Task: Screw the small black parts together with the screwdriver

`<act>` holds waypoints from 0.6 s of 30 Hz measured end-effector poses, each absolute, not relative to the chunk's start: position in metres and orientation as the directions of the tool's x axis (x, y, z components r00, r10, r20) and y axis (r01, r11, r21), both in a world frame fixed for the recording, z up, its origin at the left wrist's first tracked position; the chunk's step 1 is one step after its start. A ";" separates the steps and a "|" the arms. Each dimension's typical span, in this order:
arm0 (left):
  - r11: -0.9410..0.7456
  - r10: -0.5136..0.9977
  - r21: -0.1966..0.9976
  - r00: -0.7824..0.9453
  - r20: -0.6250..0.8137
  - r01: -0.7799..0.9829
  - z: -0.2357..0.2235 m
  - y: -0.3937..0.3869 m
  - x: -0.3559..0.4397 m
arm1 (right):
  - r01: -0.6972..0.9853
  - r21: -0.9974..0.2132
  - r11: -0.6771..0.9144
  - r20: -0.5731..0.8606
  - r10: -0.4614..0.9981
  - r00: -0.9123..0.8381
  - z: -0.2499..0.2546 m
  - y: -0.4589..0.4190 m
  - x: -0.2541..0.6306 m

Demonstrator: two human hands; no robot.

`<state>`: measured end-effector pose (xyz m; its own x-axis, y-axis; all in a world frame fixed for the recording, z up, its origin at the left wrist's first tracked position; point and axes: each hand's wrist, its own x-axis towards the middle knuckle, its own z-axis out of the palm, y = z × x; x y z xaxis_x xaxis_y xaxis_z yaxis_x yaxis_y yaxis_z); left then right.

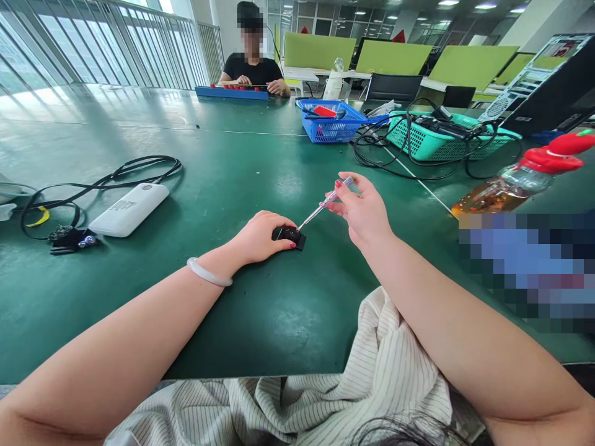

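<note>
On the green tabletop, my left hand [261,237] grips a small black part [289,235] between thumb and fingers; its exact kind is too small to make out. A slim screwdriver [325,204] with a clear, pinkish handle is pinched in the fingers of my right hand [365,207]. It slants down to the left, its tip at the right end of the black part. Whether the tip sits in a screw cannot be seen.
A white power bank [130,209] with black cables lies left. Farther back are a blue basket [330,129] holding tools and a teal basket [427,145] with tangled cables. At right is a red-capped bottle [511,179]. A person [251,68] sits opposite behind a blue rack [232,93].
</note>
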<state>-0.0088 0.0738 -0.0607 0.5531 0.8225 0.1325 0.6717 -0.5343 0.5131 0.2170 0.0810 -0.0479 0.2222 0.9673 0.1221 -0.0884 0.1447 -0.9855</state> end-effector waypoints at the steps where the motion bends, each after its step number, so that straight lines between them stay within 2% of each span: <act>1: -0.533 0.823 0.513 0.552 0.132 0.673 -0.061 0.074 -0.009 | -0.089 -0.988 0.130 0.106 0.967 0.231 -0.048 0.082 0.217; 4: -0.534 0.822 0.510 0.554 0.129 0.674 -0.061 0.074 -0.008 | -0.083 -0.988 0.128 0.107 0.971 0.214 -0.048 0.082 0.217; 12: -0.527 0.828 0.501 0.548 0.120 0.687 -0.060 0.073 -0.007 | -0.060 -0.947 0.316 0.310 0.946 0.093 -0.043 0.075 0.212; 18: -0.538 0.820 0.503 0.558 0.126 0.676 -0.060 0.074 -0.008 | -0.074 -0.955 0.288 0.278 0.953 0.122 -0.043 0.076 0.213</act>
